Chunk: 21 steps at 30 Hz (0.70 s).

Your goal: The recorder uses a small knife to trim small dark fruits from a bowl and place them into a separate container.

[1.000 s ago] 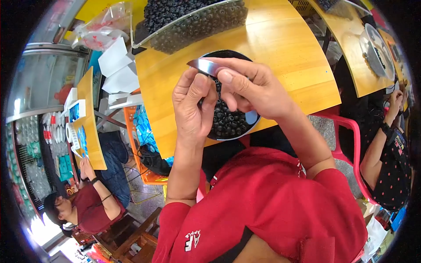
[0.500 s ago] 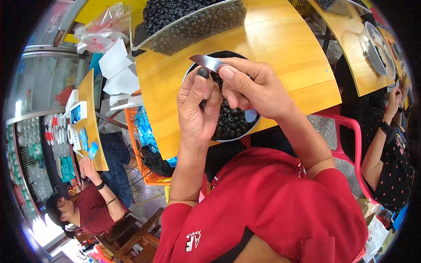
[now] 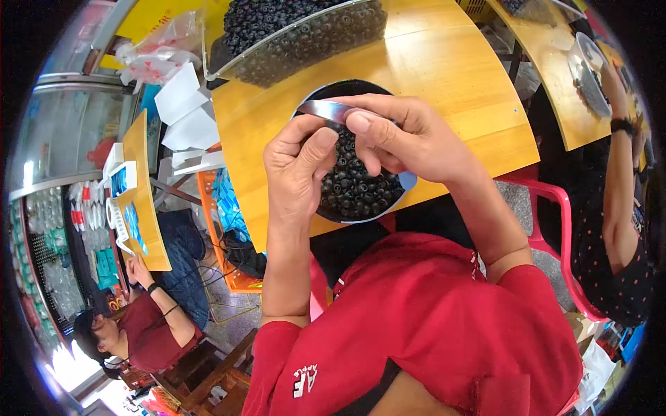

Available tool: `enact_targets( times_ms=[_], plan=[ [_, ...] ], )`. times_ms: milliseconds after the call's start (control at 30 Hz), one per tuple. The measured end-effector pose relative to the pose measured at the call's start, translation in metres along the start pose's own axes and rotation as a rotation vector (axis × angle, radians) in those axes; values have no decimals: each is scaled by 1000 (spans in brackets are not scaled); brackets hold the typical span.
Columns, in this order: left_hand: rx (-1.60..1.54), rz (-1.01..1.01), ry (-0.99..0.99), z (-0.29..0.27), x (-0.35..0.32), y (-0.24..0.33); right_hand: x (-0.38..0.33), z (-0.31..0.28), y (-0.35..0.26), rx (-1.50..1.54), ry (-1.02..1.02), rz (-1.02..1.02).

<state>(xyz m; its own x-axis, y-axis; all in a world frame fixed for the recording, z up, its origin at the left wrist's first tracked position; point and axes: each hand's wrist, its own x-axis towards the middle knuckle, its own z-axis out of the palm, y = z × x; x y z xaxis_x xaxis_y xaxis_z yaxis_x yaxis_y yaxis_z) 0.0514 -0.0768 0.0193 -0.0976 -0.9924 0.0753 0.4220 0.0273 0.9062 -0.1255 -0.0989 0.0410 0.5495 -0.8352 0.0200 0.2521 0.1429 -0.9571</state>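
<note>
My right hand [image 3: 406,135] is closed around a knife, its short curved blade [image 3: 325,109] pointing left over a round bowl. Close by on the left, my left hand [image 3: 298,163] has its fingers curled and thumb bent against the index finger, near the blade tip. Whatever may be inside that hand is hidden. Below both hands the bowl [image 3: 349,221] holds many small, dark, round, olive-like pieces [image 3: 357,191]. A pale blue rounded piece [image 3: 407,181] shows beneath my right hand; what it belongs to is unclear.
A clear bin [image 3: 305,45] heaped with similar dark pieces stands on the far side of the wooden table [image 3: 458,90]. An orange crate [image 3: 208,201] with blue packets is to the left. One person [image 3: 156,319] sits left; another person's arm [image 3: 617,187] reaches toward a bowl at right.
The dark piece pinched in my left hand is no longer visible. That hand has shifted slightly left and its fingers have curled in. The blade has dropped a little. The right-hand neighbour's arm has reached forward.
</note>
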Motion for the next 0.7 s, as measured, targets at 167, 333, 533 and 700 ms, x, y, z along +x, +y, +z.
enact_targets(
  times_ms=[167, 333, 533, 700],
  plan=[
    [76, 12, -29, -6, 0, 6, 0, -5, -1, -53, -44, 25],
    [38, 23, -60, -9, -1, 7, 3, -10, 2, -19, -91, 78],
    [133, -50, -52, -8, 2, 15, -1, -9, -12, -6, -116, 118],
    [351, -21, -31, 2, 3, 23, 1, -7, -8, -151, -40, 38]
  ],
)
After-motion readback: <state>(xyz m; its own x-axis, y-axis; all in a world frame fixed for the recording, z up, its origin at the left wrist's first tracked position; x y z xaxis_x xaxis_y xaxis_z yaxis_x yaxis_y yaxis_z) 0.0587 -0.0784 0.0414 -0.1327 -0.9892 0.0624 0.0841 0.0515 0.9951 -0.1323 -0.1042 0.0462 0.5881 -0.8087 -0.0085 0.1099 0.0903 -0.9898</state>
